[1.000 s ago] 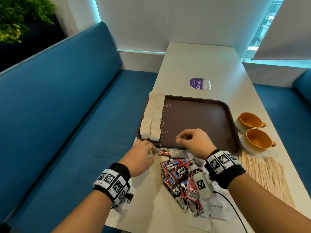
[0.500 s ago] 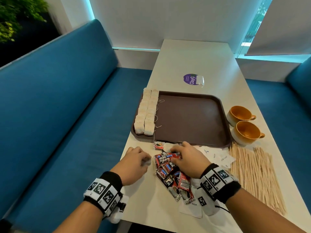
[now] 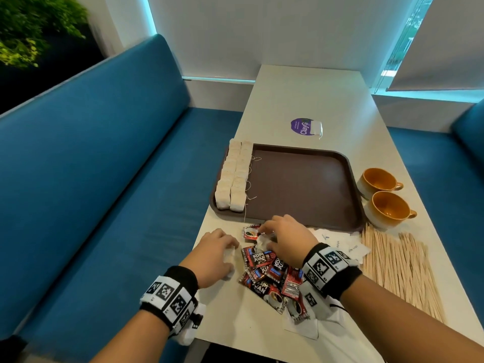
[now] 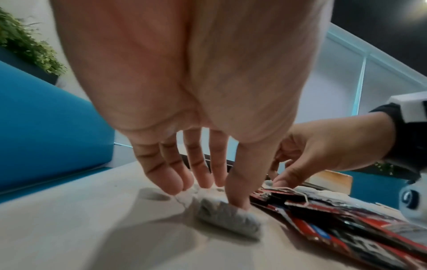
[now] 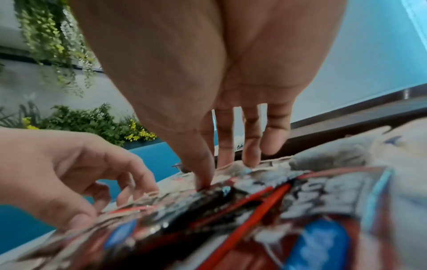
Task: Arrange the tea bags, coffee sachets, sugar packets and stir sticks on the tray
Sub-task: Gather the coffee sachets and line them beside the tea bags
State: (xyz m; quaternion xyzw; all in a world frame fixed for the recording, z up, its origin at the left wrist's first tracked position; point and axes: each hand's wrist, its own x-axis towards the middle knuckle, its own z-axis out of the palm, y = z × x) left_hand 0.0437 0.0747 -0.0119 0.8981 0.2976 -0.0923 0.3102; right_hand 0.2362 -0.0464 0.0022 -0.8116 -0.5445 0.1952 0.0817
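Two orange ceramic cups (image 3: 381,193) stand on the pale rectangular table (image 3: 309,95) just right of the dark brown plastic tray (image 3: 301,184). A round purple sticker (image 3: 301,126) lies beyond the tray's far edge, and a blue upholstered bench (image 3: 91,192) runs along the table's left side. Thin wooden stir sticks (image 3: 398,265) spread in a loose sheet at the near right, beside white paper sugar packets (image 3: 343,243). Two neat rows of white tea bags (image 3: 234,176) line the tray's left edge, strings trailing. In front of the tray, a jumbled heap of red-and-black coffee sachets (image 3: 269,273) covers the table. The right hand (image 3: 284,238) reaches into the heap, fingers extended, fingertips touching the sachets. The left hand (image 4: 189,102) hovers just left of it, fingers straight, thumb pressing a loose grey-white tea bag (image 4: 228,215) against the table.
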